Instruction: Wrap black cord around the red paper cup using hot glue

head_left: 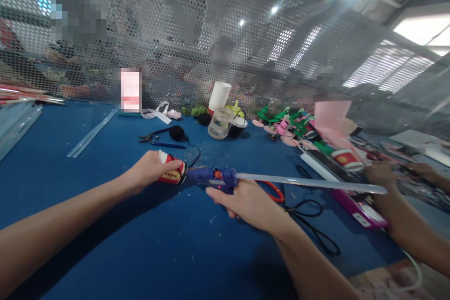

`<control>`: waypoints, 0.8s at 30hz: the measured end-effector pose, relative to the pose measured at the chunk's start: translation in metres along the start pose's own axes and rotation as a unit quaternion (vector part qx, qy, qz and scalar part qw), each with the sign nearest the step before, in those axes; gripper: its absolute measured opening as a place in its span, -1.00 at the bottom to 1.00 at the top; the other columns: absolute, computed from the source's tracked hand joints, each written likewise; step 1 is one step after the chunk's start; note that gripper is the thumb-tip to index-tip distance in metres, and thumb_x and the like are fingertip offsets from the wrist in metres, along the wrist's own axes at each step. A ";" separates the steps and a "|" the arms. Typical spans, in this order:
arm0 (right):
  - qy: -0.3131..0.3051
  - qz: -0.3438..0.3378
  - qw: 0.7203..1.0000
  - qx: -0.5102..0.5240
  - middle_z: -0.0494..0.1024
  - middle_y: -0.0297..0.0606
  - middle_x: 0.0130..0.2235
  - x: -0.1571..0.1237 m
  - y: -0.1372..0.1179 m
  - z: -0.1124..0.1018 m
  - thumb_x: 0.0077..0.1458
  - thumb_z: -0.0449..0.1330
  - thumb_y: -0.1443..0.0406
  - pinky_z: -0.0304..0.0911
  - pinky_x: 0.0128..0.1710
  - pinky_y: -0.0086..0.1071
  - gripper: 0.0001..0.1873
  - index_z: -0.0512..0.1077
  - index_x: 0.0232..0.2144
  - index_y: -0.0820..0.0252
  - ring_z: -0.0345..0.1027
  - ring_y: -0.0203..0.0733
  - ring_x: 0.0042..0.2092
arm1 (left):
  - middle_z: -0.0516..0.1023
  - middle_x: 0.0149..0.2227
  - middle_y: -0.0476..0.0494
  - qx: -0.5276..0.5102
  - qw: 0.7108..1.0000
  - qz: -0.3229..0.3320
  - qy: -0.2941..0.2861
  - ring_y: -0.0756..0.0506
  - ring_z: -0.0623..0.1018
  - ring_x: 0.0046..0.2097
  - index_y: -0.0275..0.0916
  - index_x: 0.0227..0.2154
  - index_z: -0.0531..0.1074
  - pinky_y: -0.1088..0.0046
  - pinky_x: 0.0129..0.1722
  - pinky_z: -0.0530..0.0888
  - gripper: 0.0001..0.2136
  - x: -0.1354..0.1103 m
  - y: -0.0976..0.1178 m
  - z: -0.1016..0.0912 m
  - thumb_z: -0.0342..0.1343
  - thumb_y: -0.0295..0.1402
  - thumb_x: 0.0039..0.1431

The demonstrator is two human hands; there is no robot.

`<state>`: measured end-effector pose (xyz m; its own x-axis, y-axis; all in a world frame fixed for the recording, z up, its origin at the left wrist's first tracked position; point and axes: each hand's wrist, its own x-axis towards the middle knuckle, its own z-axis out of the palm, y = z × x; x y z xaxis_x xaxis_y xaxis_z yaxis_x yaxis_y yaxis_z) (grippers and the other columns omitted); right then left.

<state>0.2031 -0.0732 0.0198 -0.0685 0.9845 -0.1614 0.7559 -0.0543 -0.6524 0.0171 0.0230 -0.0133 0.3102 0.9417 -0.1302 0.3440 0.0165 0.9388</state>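
Note:
My right hand (pixel 246 199) is closed round a blue hot glue gun (pixel 214 178). A long clear glue stick (pixel 309 183) juts from the gun's back toward the right. The nozzle points left at a small red and white paper cup (pixel 171 173) lying on its side on the blue table (pixel 105 243). My left hand (pixel 151 168) grips that cup, with the thumb across its top. The gun's black cord (pixel 309 225) trails over the table to the right.
Behind stand a clear plastic jar (pixel 220 123), a stack of white cups (pixel 220 95), black pliers (pixel 154 138) and green and pink craft pieces (pixel 284 122) against a perforated metal screen (pixel 211 33). Another person's hands (pixel 383 176) work at the right beside a red cup (pixel 346 158).

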 end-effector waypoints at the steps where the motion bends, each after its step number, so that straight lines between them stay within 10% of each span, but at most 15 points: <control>1: 0.002 0.000 1.000 0.001 0.27 -0.41 -0.75 0.001 0.000 0.000 -0.04 -0.01 0.10 0.09 -0.63 -0.52 -0.65 0.29 -0.67 0.22 0.20 -0.37 -0.67 | 0.35 -0.72 0.02 0.003 1.000 0.000 0.001 0.02 0.32 -0.63 -0.31 -0.71 0.33 0.55 -0.68 0.13 -0.72 0.000 0.000 0.000 0.17 -0.16 -0.33; 24: 0.019 -0.013 1.000 0.006 0.30 -0.39 -0.75 0.018 0.006 0.001 -0.03 -0.02 0.12 0.15 -0.58 -0.50 -0.65 0.29 -0.67 0.23 0.22 -0.37 -0.66 | 0.33 -0.72 0.03 0.034 0.999 0.018 -0.003 0.04 0.29 -0.63 -0.29 -0.75 0.29 0.56 -0.68 0.12 -0.71 -0.004 0.003 0.000 0.16 -0.15 -0.35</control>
<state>0.2054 -0.0558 0.0120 -0.0635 0.9913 -0.1156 0.7457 -0.0299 -0.6657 0.0170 0.0192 -0.0101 0.3285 0.9394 -0.0983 0.3909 -0.0405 0.9195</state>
